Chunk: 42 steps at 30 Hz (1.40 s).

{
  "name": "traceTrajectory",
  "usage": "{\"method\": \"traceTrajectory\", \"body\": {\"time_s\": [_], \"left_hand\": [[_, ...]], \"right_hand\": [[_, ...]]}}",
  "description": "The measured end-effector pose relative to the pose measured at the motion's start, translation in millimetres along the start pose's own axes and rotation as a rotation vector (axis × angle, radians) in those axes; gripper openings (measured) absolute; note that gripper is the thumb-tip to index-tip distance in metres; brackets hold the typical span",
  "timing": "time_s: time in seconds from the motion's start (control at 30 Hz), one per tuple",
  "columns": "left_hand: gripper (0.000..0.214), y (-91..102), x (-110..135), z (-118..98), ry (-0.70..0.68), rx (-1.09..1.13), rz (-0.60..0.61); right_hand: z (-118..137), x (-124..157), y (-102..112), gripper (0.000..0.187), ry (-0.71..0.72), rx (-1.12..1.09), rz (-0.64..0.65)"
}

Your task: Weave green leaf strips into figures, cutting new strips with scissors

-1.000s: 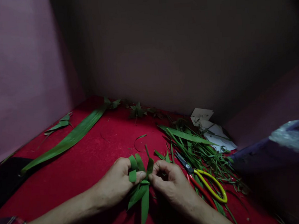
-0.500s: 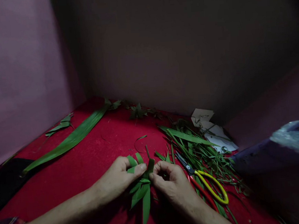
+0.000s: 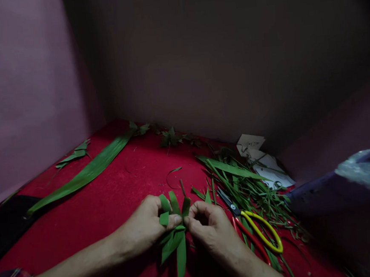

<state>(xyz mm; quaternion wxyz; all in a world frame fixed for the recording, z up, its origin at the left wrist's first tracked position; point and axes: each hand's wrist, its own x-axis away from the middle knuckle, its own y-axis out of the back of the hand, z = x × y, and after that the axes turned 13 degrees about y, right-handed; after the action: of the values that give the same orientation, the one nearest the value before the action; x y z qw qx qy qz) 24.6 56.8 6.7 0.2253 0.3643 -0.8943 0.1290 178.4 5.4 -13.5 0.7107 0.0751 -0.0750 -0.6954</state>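
Between my two hands is a bundle of folded green leaf strips [image 3: 181, 254], with pointed ends fanning down toward me and short loops standing up on top. My left hand [image 3: 147, 222] is closed on its left side, the thumb pressed over the folds. Thumb and forefinger of my right hand [image 3: 207, 226] pinch the strip at the right side. Just right of that hand lie scissors [image 3: 259, 226] with one yellow and one red handle, blades pointing away and parted. The fingers of my left hand are partly hidden behind the strips.
A heap of cut leaf scraps [image 3: 253, 193] spreads right, with white papers [image 3: 267, 166] behind. One long leaf [image 3: 91, 167] lies left on the red surface [image 3: 136, 168]. Woven leaf pieces [image 3: 170, 137] line the back wall. A dark cloth [image 3: 9, 225] and a plastic bag [image 3: 367, 169] flank the sides.
The leaf bundle has turned slightly in my hands, and its lower tips hang a little lower. My left thumb has slid slightly down. The scissors and scraps stay where they were.
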Motion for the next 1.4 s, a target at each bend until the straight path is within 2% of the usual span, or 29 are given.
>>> {"method": "traceTrajectory", "body": {"time_s": [0.17, 0.3, 0.37, 0.53, 0.67, 0.87, 1.2, 1.4], "left_hand": [[0.024, 1.8, 0, 2, 0.003, -0.032, -0.014], [0.025, 1.7, -1, 1, 0.031, -0.013, -0.061], [0.024, 1.7, -1, -1, 0.040, 0.005, -0.076], [0.027, 5.5, -4, 0, 0.094, -0.003, -0.168], [0.029, 8.9, -6, 4, 0.112, -0.032, -0.249], [0.028, 8.3, -4, 1, 0.105, -0.009, -0.234], [0.027, 8.3, -4, 1, 0.090, -0.027, -0.222], [0.029, 8.0, -2, 1, 0.089, 0.015, -0.136]], "right_hand": [[1, -2, 0, 0.012, 0.006, 0.002, -0.029], [2, -1, 2, 0.019, -0.018, -0.055, 0.009], [3, -1, 4, 0.023, 0.032, -0.031, 0.021], [3, 1, 15, 0.028, 0.232, 0.239, -0.047], [5, 5, 19, 0.029, 0.329, 0.520, -0.024], [7, 9, 19, 0.030, 0.528, 0.876, -0.058], [6, 9, 16, 0.026, 0.562, 0.973, -0.008], [8, 6, 18, 0.027, 0.438, 0.860, 0.032]]}}
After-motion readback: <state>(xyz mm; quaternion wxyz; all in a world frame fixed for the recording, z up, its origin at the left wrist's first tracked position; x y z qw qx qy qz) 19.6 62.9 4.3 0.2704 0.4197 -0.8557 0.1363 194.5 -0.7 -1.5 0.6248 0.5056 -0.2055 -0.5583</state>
